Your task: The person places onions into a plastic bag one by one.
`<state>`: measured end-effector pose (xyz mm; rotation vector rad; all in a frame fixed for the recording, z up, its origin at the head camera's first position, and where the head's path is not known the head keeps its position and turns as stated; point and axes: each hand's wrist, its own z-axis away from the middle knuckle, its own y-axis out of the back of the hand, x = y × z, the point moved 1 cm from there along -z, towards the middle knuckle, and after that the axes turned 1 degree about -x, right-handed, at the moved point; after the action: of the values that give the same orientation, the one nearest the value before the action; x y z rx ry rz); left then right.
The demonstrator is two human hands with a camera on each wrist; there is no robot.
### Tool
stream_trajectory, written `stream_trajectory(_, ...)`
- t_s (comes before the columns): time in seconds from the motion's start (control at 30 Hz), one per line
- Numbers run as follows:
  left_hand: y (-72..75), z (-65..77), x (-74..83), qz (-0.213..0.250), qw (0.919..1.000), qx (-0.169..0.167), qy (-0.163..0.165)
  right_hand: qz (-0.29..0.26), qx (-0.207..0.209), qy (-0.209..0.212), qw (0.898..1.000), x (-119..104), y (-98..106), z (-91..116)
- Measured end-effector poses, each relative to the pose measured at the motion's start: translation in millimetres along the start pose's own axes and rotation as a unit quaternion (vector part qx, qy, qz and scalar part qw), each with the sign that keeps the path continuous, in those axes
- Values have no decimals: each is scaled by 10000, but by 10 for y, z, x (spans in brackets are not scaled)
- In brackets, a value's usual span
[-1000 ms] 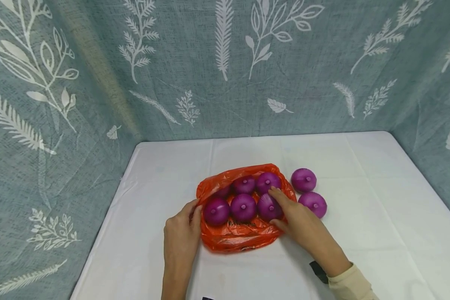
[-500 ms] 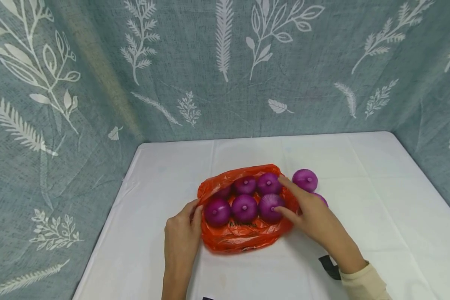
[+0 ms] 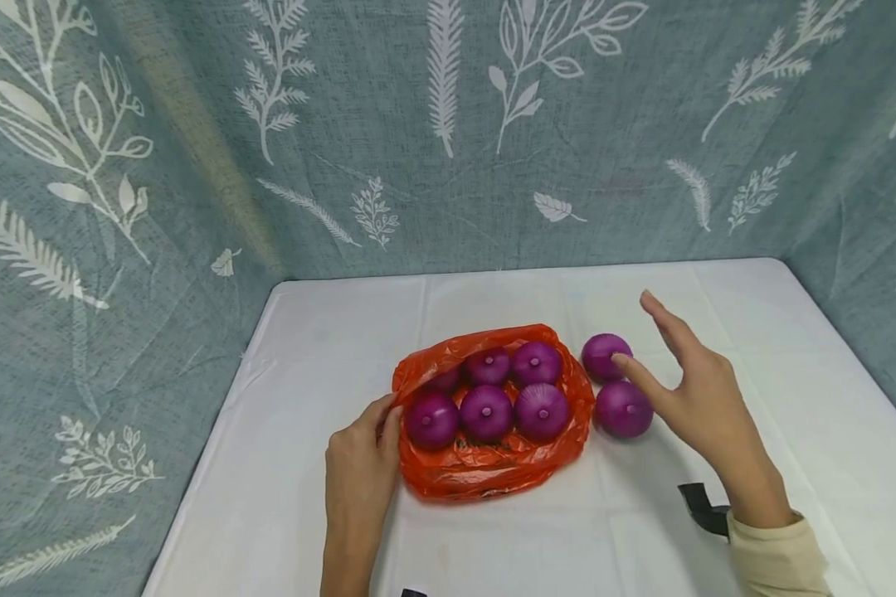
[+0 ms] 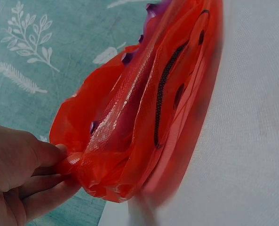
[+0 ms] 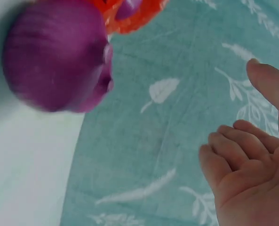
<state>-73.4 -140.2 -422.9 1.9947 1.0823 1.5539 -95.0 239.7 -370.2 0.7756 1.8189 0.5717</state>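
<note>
An orange-red plastic bag (image 3: 485, 481) lies with its mouth spread, and several purple onions (image 3: 487, 414) sit in it in two rows. My left hand (image 3: 360, 464) pinches the bag's left edge; in the left wrist view the thumb and fingers (image 4: 50, 155) grip the crumpled plastic. To the right of the bag, two more onions rest on the table, a rear onion (image 3: 605, 356) and a front onion (image 3: 623, 410). My right hand (image 3: 705, 398) hovers right of these two, thumb and fingers spread, holding nothing. The right wrist view shows its palm (image 5: 252, 183) apart from the nearer onion (image 5: 57, 56).
A white cloth covers the table (image 3: 754, 356). Teal fabric with white leaf prints (image 3: 418, 224) hangs behind it and at both sides. A black strap (image 3: 705, 510) hangs by the right wrist.
The right hand has left the onion at the bag's front right and moved right, past the two loose onions, its fingers spreading. My left hand stays on the bag's edge.
</note>
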Motion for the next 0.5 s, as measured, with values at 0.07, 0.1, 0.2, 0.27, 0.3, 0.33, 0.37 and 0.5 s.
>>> stream_trajectory(0.07, 7, -1, 1, 6, 10000, -5, 21, -43, 195, -26, 9998, 25, 44, 6)
stream_trajectory(0.1, 10, -2, 2, 9, 10000, -10, 34, -48, 263, -51, 9996, 39, 62, 9)
stream_trajectory(0.2, 13, -1, 3, 25, 10000, -36, 57, -86, 369, -154, 9992, 85, 94, 31)
stream_trajectory(0.27, 13, 1, 1, 32, 10000, -54, 64, -128, 376, -262, 9989, 117, 102, 59)
stream_trajectory(0.3, 12, 2, -1, 40, 10000, -61, 67, -137, 367, -328, 9987, 134, 105, 77)
stream_trajectory(0.33, 13, 4, -3, 47, 9999, -63, 64, -157, 362, -375, 9985, 152, 106, 95)
stream_trajectory(0.37, 13, 5, -5, 52, 9999, -64, 58, -187, 359, -413, 9983, 171, 107, 116)
stream_trajectory(0.5, 12, 6, -11, 81, 9999, -84, 29, -261, 356, -495, 9978, 245, 118, 205)
